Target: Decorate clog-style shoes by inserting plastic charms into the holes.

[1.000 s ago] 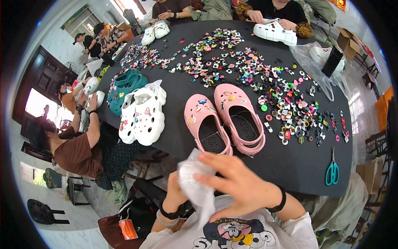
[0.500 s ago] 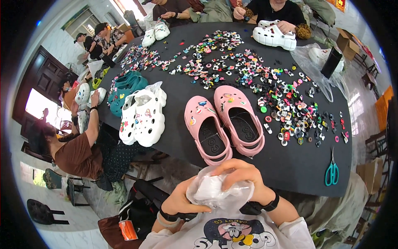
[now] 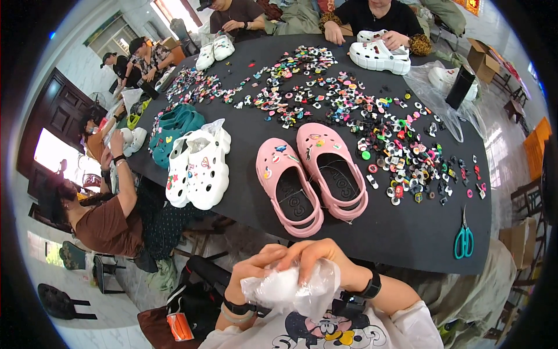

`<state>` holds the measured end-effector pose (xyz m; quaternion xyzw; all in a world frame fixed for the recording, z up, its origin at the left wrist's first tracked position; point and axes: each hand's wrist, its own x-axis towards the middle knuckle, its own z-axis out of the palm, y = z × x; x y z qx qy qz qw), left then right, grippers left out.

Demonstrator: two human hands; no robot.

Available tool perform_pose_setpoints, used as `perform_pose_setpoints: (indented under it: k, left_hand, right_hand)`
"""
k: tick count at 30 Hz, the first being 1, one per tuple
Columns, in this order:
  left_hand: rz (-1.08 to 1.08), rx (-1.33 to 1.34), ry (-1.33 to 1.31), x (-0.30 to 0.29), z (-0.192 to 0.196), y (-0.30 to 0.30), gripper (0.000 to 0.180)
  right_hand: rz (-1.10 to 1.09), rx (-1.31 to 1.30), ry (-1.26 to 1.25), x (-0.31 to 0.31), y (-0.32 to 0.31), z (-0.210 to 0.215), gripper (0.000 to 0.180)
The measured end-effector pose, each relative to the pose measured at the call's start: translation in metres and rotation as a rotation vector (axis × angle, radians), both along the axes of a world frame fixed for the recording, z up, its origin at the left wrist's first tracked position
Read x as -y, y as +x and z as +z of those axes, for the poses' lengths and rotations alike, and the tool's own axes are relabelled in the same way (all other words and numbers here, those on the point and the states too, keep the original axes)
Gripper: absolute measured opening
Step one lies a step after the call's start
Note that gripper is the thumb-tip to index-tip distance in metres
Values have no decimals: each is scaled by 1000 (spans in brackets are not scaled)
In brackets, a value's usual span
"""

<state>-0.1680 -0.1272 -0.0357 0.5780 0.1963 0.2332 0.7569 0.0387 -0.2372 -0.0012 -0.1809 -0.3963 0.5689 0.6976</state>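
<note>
My left hand (image 3: 252, 272) and my right hand (image 3: 330, 259) are both closed on a crumpled clear plastic bag (image 3: 279, 292), held near my chest just off the table's near edge. Something white is bunched inside the bag; what it is I cannot make out. Just beyond my hands, a pair of pink clogs (image 3: 271, 168) stands on the table, heels toward me, with small charms on the uppers. Left of them is a pair of white clogs (image 3: 210, 185) with charms, plastic stuffed inside. Behind those sit teal clogs (image 3: 181, 118).
Loose shoe charms (image 3: 401, 145) cover much of the dark table (image 3: 401, 238). Teal-handled scissors (image 3: 464, 241) lie near the right edge. A black upright box (image 3: 461, 87) stands by clear plastic. Co-workers sit around; one across the table touches white clogs (image 3: 381, 58).
Both hands have moved slightly left and drawn closer together, and the bag is bunched lower between them. The co-worker across has lowered one hand onto the table.
</note>
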Motion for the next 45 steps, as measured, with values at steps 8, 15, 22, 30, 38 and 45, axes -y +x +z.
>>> perform_pose_setpoints:
  k: [8,15,22,30,38,45]
  left_hand:
    - [668,83,185,-20,17,28,36]
    - [635,-76,1104,-40,46,72,30]
    - [646,-44,825,-38,15,104,42]
    - [589,-287,1405,-46,13,96,38]
    - [39,-761,1955,-17,38,145,12]
    - [91,-681,1920,-58,33,163,13]
  right_hand:
    - [-626,1277,109,-23,67,27,76]
    - [-1065,1801,-171,-47,100,-2,47]
    - [-1075,1691,-117,-48,102,-18,24]
    - [-542,709,-239,20,117,8,14]
    - [-334,715,-43,52,105,10,8]
    - [-329,761,109,46,79,0,13]
